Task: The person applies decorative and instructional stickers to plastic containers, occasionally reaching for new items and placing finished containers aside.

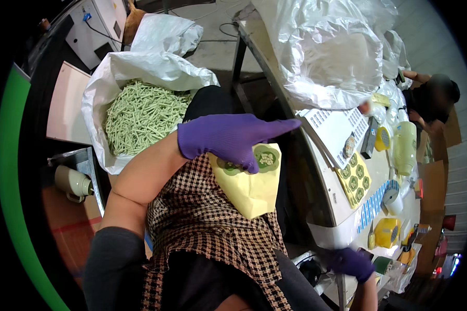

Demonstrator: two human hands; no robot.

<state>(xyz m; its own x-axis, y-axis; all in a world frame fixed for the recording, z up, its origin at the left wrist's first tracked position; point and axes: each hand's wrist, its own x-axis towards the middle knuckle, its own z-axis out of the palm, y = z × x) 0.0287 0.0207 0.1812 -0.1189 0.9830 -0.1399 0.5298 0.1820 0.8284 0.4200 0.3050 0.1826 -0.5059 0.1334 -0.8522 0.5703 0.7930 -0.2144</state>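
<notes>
Over my lap, my left hand [228, 137] pinches a light, floppy yellow pouch [249, 189] by its top edge, while my right hand [350, 263] curls, grip unclear.

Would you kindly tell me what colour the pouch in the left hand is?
Pale yellow, with green flower-shaped marks near its top; the pouch shows best in the head view.

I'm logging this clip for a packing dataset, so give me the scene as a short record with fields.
left hand: purple-gloved left hand holds a yellow pouch with green flower prints
right hand: purple-gloved right hand at the table edge; grip cannot be told
left of person: white sack full of green sticks
on table: sheet of green flower stickers, tape roll, clear plastic bags
others: another person at the far end
</notes>
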